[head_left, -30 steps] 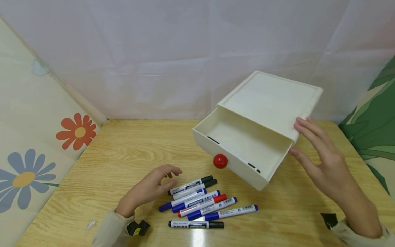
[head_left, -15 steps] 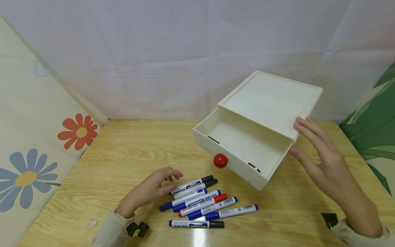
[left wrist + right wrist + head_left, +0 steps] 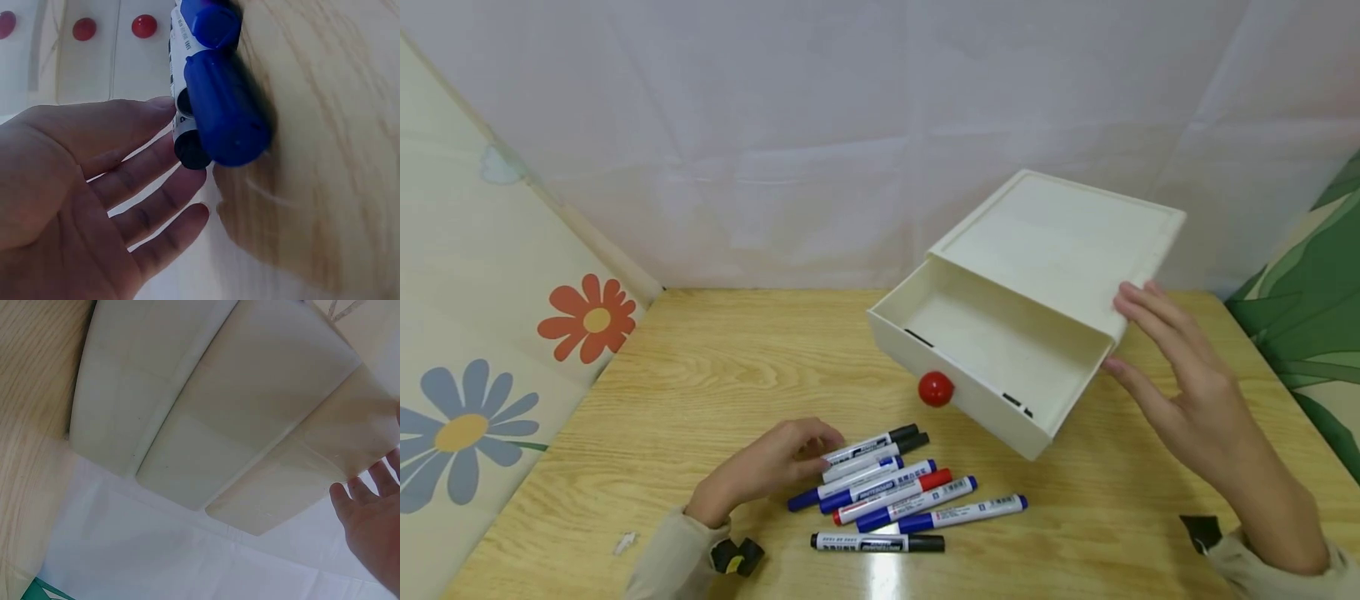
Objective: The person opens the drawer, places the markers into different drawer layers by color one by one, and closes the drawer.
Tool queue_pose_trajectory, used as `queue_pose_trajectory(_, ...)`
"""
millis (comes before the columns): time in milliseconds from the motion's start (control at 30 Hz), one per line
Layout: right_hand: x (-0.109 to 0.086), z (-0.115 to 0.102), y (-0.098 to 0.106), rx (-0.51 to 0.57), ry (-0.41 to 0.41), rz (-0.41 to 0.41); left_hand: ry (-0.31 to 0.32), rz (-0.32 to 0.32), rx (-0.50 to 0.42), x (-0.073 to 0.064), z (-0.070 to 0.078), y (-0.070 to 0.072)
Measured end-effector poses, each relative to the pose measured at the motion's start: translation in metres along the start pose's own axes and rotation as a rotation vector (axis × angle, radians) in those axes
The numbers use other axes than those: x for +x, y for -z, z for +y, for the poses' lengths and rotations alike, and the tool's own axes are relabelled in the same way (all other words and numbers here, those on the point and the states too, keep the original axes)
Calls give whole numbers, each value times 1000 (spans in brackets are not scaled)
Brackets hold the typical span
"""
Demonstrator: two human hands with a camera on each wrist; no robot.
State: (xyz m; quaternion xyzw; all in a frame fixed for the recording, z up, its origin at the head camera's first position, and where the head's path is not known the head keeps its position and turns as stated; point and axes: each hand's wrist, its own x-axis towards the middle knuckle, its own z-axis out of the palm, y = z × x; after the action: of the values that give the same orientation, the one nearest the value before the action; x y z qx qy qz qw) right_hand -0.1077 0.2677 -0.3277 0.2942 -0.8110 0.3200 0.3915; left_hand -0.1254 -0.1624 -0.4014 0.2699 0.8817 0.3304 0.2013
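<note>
A white drawer unit (image 3: 1060,242) stands at the right of the table, its top drawer (image 3: 895,340) pulled out and bare inside. The drawer's front has a round red knob (image 3: 936,389). My right hand (image 3: 1198,400) rests on the unit's right side with fairly straight fingers, thumb near the drawer's corner. My left hand (image 3: 771,462) pinches the left end of a black whiteboard marker (image 3: 861,450) in the pile. In the left wrist view, the thumb is at the marker's barrel beside a black end (image 3: 192,150); the fingers go behind it.
Several blue markers (image 3: 962,515) and a red one (image 3: 887,497) lie close together below the left hand's marker. Another black marker (image 3: 880,542) lies apart, nearer the front. A white cloth (image 3: 775,167) hangs behind the table (image 3: 737,350).
My left hand has lowered slightly and its fingers have closed in on the black marker's end. The right hand and the drawer unit stay where they were.
</note>
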Motion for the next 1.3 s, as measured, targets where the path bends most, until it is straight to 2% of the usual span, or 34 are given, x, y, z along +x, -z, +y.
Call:
queue_pose_trajectory(500, 0, 0, 0, -6, -7, -2, 34, -6, -25, 3, 1, -2)
queue_pose_trajectory(900, 1, -1, 0, -1, 3, 4, -2, 54, 105, 3, 1, -2)
queue_pose_trajectory(1300, 0, -1, 0, -7, -7, -4, -26, 63, 140, 2, 1, -2)
